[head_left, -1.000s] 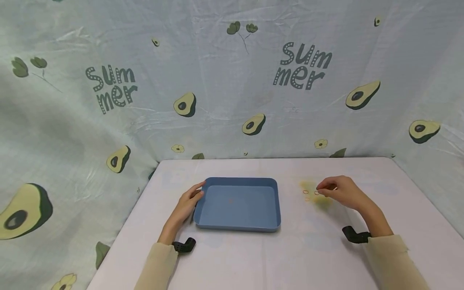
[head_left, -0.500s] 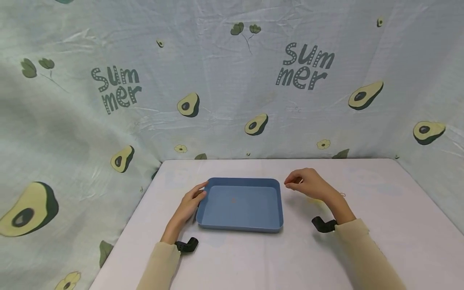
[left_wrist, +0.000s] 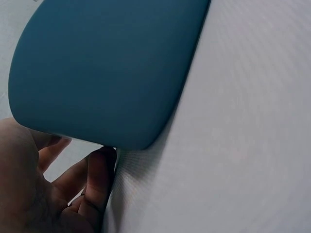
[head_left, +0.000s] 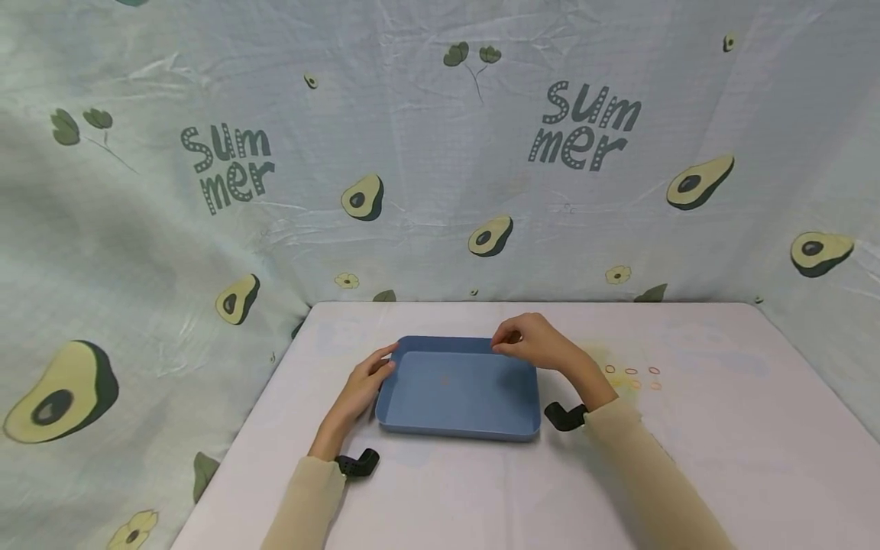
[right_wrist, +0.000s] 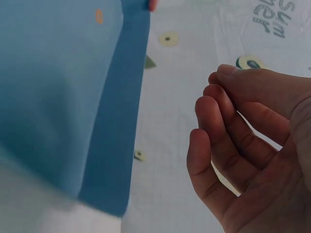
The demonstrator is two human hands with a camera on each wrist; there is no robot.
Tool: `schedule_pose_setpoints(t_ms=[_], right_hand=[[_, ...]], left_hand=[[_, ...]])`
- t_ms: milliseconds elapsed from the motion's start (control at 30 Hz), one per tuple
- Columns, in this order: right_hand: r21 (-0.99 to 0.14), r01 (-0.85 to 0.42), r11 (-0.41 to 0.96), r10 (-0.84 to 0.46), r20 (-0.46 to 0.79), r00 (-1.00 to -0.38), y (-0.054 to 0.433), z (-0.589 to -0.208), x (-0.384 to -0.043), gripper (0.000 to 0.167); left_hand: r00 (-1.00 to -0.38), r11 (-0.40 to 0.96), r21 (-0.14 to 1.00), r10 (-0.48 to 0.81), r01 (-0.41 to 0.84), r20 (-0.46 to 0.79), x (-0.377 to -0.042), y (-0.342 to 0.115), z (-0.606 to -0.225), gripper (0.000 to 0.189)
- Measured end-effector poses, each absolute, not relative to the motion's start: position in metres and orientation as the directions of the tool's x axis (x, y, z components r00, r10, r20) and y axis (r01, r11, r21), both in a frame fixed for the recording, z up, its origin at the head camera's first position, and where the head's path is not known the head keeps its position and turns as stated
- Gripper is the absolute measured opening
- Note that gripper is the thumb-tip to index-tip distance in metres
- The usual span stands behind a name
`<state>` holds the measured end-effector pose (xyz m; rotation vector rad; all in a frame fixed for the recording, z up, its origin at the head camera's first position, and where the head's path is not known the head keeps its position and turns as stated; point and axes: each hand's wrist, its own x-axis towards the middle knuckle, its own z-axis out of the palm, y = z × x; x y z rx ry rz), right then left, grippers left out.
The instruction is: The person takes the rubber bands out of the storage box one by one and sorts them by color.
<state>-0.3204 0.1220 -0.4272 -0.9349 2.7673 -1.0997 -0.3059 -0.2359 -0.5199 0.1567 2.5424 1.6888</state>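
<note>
A shallow blue tray [head_left: 454,397] lies on the table, with one small orange ring [head_left: 445,380] on its floor. My left hand [head_left: 357,391] grips the tray's left side near the far corner; in the left wrist view its curled fingers [left_wrist: 97,179] meet the tray's edge. Over the tray's far right corner hovers my right hand [head_left: 539,344], thumb and index fingertips together and the other fingers bent. In the right wrist view, I cannot tell whether anything sits in that pinch.
Right of the tray, several small rings lie in rows, such as a red ring [head_left: 654,370] and an orange ring [head_left: 656,386]. They rest on a pale tablecloth [head_left: 467,489]. A patterned curtain [head_left: 412,153] closes off the back and sides.
My right hand has moved left, from above the rings to above the tray's far right corner, uncovering several rings. My left hand has stayed on the tray's left side.
</note>
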Motion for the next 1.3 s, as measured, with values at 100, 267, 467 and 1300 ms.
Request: schedule_pose_setpoints(t_ms=[100,267,467,1300], right_hand=[[-0.649,-0.529,0.547,-0.558,0.188,-0.808,0.110,-0.430,-0.324,0.008],[-0.676,-0.523,0.520,-0.582,0.168,-0.796,0.092,-0.434,-0.329,0.007],[-0.675,-0.517,0.526,-0.614,0.119,-0.780,0.076,-0.441,-0.335,0.013],[-0.652,-0.501,0.570,-0.662,-0.003,-0.750,0.045,-0.479,-0.355,0.008]], left_hand=[[-0.991,0.377,0.925,0.131,0.036,-0.015,-0.306,-0.235,-0.520,0.047],[-0.992,0.374,0.927,0.128,0.039,-0.010,-0.308,-0.235,-0.520,0.046],[-0.991,0.379,0.924,0.135,0.056,0.004,-0.308,-0.236,-0.519,0.047],[-0.991,0.365,0.930,0.132,0.038,-0.012,-0.307,-0.236,-0.519,0.046]])
